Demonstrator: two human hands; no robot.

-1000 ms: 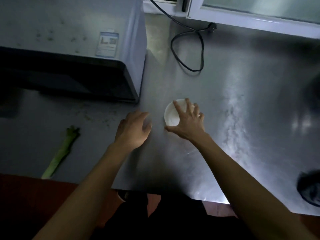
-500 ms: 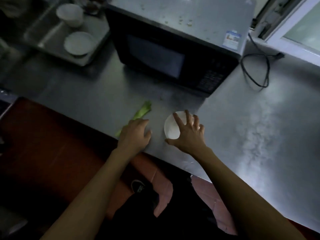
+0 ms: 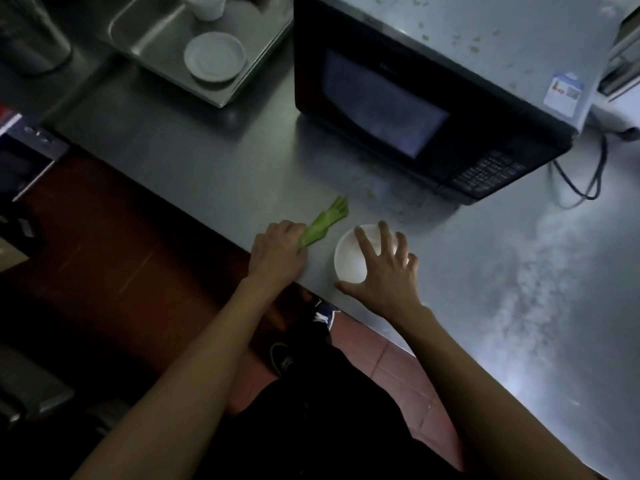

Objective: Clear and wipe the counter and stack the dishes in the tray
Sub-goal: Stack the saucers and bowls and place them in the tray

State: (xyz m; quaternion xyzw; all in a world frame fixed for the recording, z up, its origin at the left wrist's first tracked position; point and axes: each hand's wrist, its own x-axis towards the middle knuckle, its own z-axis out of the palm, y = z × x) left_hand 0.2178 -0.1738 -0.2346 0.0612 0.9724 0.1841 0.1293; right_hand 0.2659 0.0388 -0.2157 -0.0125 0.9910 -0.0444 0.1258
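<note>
A small white bowl (image 3: pixel 349 259) sits on the steel counter (image 3: pixel 502 271) near its front edge. My right hand (image 3: pixel 384 271) lies over the bowl with fingers spread across its rim and thumb at its near side. Left of it, my left hand (image 3: pixel 277 252) grips the stalk end of a green vegetable scrap (image 3: pixel 325 220), whose leafy tip points toward the microwave. At the back left stands a metal tray (image 3: pixel 152 39) holding a white plate (image 3: pixel 214 56) and a white cup (image 3: pixel 206 5).
A black microwave (image 3: pixel 433 98) stands on the counter behind the bowl, its power cord (image 3: pixel 585 181) looping at the right. Crumbs dot the counter in front of the microwave. Red floor tiles (image 3: pixel 398 362) and my shoes show below the counter's edge.
The view has swung left, bringing the tray into sight. My left hand moved to the green scrap and closed on it. My right hand stays over the bowl.
</note>
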